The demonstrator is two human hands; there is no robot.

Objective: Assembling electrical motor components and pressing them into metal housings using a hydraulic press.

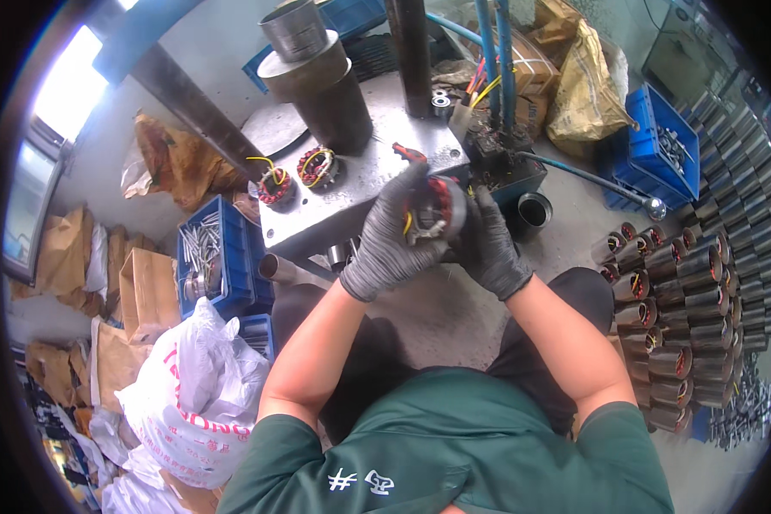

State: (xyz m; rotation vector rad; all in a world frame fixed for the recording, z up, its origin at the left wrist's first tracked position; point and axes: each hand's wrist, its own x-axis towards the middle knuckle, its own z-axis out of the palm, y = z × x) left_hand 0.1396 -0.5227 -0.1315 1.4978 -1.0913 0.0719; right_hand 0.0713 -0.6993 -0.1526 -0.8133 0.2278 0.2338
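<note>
1. Nearest the camera is the person's dark green short-sleeved shirt [488, 420], above black-trousered legs [584, 313].
2. The dark-grey-gloved left hand [387, 255] grips a round grey metal motor part with red windings [439, 210], fingers curled around its left side.
3. The dark-grey-gloved right hand [493, 254] is cupped at the part's right side; I cannot tell whether it grips too.
4. The motor part is between the hands, raised in front of the near edge of a thick silver-grey metal table [351, 195].
5. On that table, toward the left, stand two ring-shaped red-wound coils with yellow wires [276, 188] [319, 168], near a stout dark metal cylinder [338, 116].
6. Well to the right, stacked grey metal tubes [672, 360] stand in rows; several show coloured wires inside.
</note>
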